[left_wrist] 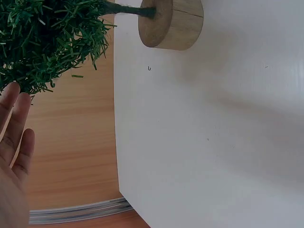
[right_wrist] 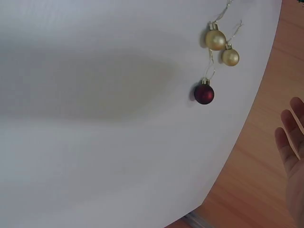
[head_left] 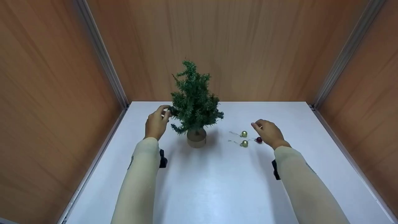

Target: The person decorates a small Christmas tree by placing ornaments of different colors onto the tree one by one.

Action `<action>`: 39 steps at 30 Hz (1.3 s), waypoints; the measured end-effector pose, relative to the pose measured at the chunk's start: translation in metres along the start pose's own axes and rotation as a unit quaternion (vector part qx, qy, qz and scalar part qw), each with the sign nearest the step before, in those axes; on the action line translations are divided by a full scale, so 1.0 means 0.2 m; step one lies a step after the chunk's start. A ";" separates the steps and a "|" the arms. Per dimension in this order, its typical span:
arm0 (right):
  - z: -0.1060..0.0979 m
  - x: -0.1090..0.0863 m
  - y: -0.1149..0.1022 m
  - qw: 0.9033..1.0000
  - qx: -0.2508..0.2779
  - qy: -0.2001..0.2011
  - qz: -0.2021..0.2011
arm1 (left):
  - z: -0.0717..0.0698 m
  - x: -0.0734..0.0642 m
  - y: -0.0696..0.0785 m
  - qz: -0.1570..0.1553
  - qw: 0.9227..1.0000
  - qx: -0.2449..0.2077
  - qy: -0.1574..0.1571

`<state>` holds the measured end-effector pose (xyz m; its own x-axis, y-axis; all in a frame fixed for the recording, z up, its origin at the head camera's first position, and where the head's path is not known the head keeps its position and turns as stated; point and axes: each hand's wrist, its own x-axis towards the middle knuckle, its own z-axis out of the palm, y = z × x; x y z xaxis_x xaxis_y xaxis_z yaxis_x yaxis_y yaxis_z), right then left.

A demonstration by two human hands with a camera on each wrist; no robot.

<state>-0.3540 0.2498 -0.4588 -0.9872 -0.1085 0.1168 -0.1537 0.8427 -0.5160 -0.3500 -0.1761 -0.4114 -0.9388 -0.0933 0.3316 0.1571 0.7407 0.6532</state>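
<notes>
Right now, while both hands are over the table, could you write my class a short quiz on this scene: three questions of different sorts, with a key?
1. How many ornaments lie on the white table?
2. True or false: the left hand is nearer the green tree than the right hand is.
3. The tree stands in: (a) a metal bucket, (b) a round wooden base, (c) a glass jar.

Key: 1. Three, two gold and one dark red. 2. True. 3. b.

I can read no text, brand or number anywhere; near the tree's wooden base (left_wrist: 183,28), on the white tabletop (left_wrist: 190,166), lies a tiny U-shaped fleck (left_wrist: 149,68) that I cannot call a letter.
</notes>
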 end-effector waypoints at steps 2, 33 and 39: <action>0.02 -0.01 0.02 1.000 0.007 -0.010 0.011 | 0.01 0.00 0.00 -0.002 1.000 -0.008 0.006; 0.35 0.04 0.12 0.998 0.007 -0.056 0.003 | 0.06 0.05 -0.06 -0.026 0.995 -0.083 0.049; 0.40 0.04 0.14 0.998 0.021 -0.065 0.017 | 0.08 0.05 -0.06 -0.029 0.994 -0.091 0.050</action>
<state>-0.3697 0.2299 -0.5407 -0.9886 -0.1501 -0.0107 -0.1192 0.8245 -0.5531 -0.3665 -0.1752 -0.4272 -0.9138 -0.2060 0.3500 0.1644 0.6004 0.7826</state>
